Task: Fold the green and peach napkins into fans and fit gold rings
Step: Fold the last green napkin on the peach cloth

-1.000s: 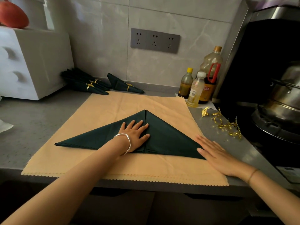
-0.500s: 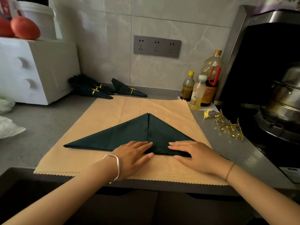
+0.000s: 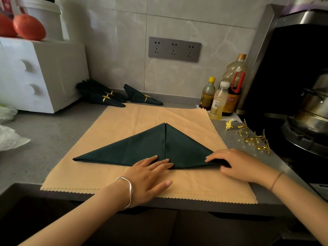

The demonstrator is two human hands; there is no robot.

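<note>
Partly, the right hand (image 3: pixel 237 164) is hiding the right corner of the green napkin (image 3: pixel 145 150), so the tip of that corner is not showing. Its fingers (image 3: pixel 215 156) are lying almost straight on top of the cloth while the thumb is sitting at the near edge, with dark fabric showing between them. Whether they are pinching the corner or only pressing it I cannot tell.

At the right edge of the view a steel pot (image 3: pixel 312 110) is being cut off. At the left edge the same is happening to a white plastic bag (image 3: pixel 8 137) and a red fruit (image 3: pixel 29 26) on the drawer unit (image 3: pixel 40 73).

The green napkin, folded into a wide triangle with a seam down its middle, is lying on the peach napkin (image 3: pixel 124 121), well inside its edges. The peach napkin is lying flat on the grey desk (image 3: pixel 44 135), its near edge hanging at the desk's front.

The left hand (image 3: pixel 150 176) is resting flat and open on the peach napkin, holding nothing. Its fingers (image 3: pixel 159 163) are reaching straight onto the green triangle's near edge, just left of the seam.

Loose gold rings (image 3: pixel 253 137) are lying on the desk just right of the peach napkin. Finished green fans (image 3: pixel 104 96), already ringed, are lying just beyond its far edge, and three bottles (image 3: pixel 218 102) are standing at its far right corner.
</note>
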